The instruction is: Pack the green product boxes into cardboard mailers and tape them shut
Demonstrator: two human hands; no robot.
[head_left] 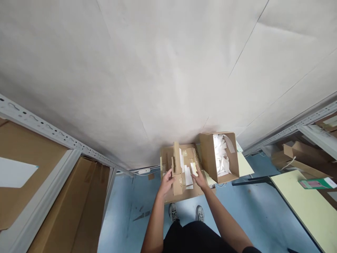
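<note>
The left hand (166, 182) grips a narrow brown cardboard piece (177, 184) over the left part of a wide brown cardboard carton (188, 195). The right hand (200, 180) reaches a white-and-yellow paper slip (193, 168); whether its fingers grip it, I cannot tell.

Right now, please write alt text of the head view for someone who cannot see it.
A person's left hand holds an upright cardboard piece; the right hand is spread near white slips. An open carton with white material inside sits at right, before a pale wall.
</note>
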